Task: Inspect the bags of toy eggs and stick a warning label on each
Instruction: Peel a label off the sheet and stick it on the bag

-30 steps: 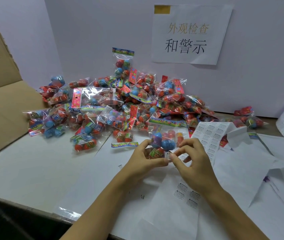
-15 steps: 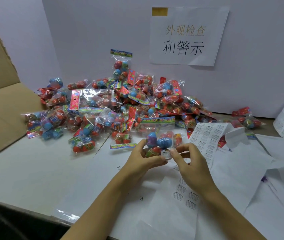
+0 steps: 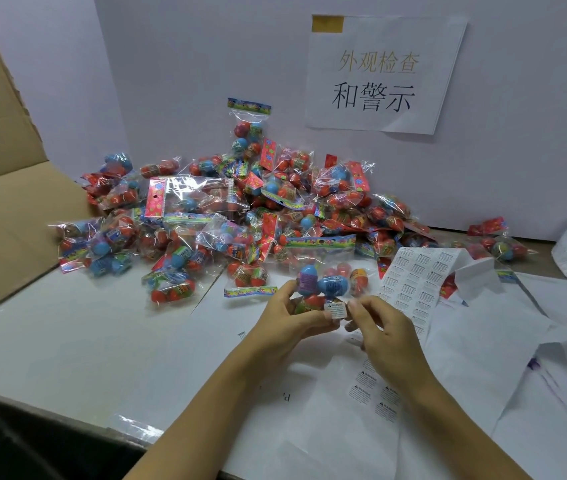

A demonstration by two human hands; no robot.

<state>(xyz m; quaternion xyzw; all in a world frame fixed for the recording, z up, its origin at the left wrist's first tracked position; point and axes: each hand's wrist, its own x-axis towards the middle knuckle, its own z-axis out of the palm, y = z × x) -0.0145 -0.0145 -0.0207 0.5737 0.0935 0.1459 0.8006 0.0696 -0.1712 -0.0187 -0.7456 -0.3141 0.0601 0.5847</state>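
Observation:
My left hand [image 3: 289, 318] grips a clear bag of toy eggs [image 3: 327, 284] from its lower left, thumb and fingers curled round its bottom end. A small white warning label [image 3: 335, 310] lies on the bag's near edge. My right hand [image 3: 384, 332] is just right of the label, fingers curled, its fingertips at the label's right edge. A big pile of bagged red and blue eggs [image 3: 240, 216] lies behind. A sheet of warning labels [image 3: 417, 275] lies to the right of the bag.
Peeled backing sheets [image 3: 503, 341] cover the table on the right, one with a few labels left [image 3: 374, 393] under my right wrist. A cardboard flap [image 3: 1, 188] stands at the left. A paper sign [image 3: 382, 71] hangs on the back wall. One bag [image 3: 500, 245] lies apart at the right.
The label now lies flat on the bag's near edge. My right fingers have drawn slightly right of it. The bag has stayed in my left hand.

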